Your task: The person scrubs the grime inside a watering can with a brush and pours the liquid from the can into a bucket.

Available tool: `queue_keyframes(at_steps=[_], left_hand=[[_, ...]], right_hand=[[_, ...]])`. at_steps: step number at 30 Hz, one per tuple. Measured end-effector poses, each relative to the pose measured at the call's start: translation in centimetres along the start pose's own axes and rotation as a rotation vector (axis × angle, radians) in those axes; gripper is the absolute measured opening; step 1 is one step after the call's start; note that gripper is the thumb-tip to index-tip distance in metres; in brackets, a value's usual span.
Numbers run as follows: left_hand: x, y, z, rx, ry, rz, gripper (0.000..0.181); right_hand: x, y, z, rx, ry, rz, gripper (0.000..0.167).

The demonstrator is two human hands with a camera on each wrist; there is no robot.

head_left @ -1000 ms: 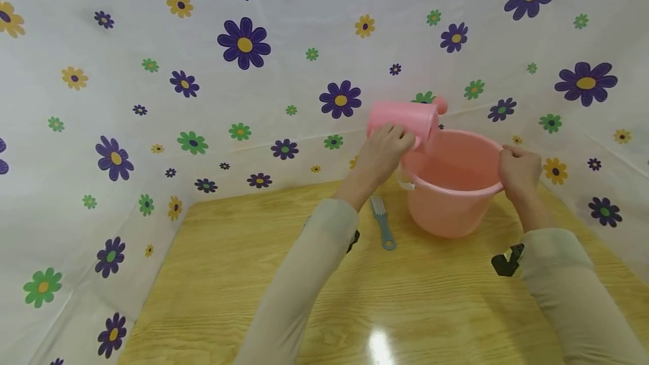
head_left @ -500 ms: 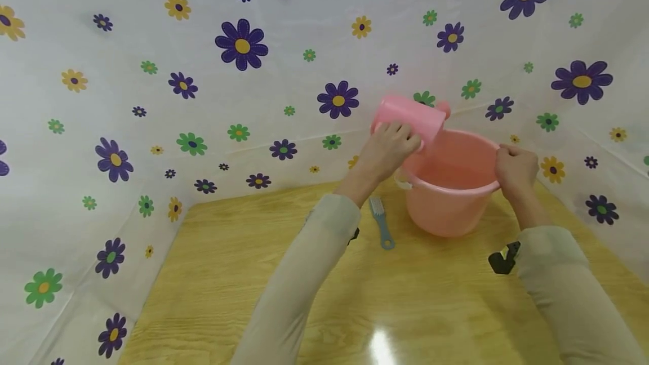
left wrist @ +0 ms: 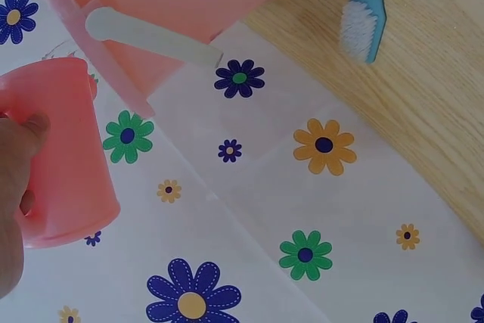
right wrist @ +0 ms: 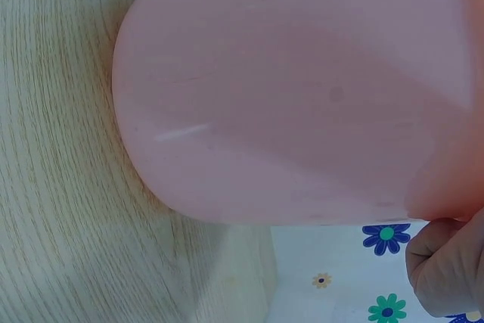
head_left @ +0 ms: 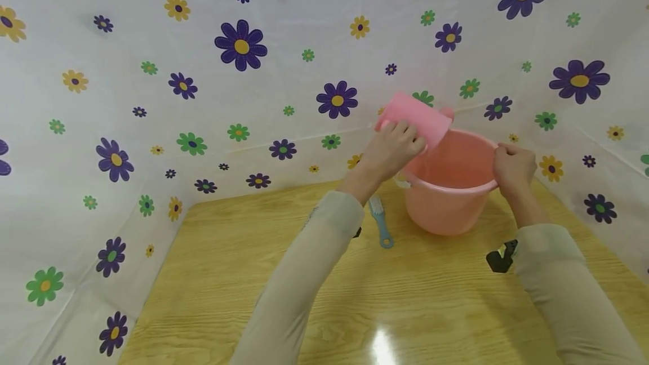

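Note:
My left hand (head_left: 395,148) grips the handle of a pink plastic mug (head_left: 418,117), which is tilted with its mouth down over the left part of the bucket's opening. A faint clear stream seems to fall from the mouth into the pink bucket (head_left: 446,210), which stands upright on the table. In the left wrist view the mug (left wrist: 68,164) is beside the bucket's rim, with thumb and fingers at its handle. My right hand (head_left: 514,168) holds the bucket's right rim; the right wrist view shows the fist (right wrist: 446,266) at that rim. The bucket's floor is hidden.
A blue-handled brush (head_left: 381,224) with white bristles lies left of the bucket on the wood-grain table (head_left: 243,263). A white handle piece (left wrist: 155,39) is attached at the bucket's side. A flower-printed white sheet (head_left: 284,78) rises behind and along both sides.
The mug has tipped further, its base rising and its mouth dipping lower and slightly right over the bucket. My right hand stays on the rim; the view has shifted slightly.

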State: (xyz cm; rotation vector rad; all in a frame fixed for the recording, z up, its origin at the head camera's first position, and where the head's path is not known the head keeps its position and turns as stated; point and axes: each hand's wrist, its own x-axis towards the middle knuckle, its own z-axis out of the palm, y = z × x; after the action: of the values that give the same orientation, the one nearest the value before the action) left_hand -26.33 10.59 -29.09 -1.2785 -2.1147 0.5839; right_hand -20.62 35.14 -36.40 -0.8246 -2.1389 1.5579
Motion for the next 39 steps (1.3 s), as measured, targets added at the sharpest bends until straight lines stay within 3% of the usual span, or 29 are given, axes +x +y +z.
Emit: queue_keyframes(at_steps=[10,39], left_hand=[[0.4,-0.3,-0.6,0.029,0.061,0.022,0.026],[0.7,-0.4,-1.3,0.141,0.027,0.070,0.023]], right_hand=[[-0.1,-0.1,0.1,-0.004,-0.001,0.012,0.047],[-0.1,-0.1,0.1,0.028,0.000,0.041,0.046]])
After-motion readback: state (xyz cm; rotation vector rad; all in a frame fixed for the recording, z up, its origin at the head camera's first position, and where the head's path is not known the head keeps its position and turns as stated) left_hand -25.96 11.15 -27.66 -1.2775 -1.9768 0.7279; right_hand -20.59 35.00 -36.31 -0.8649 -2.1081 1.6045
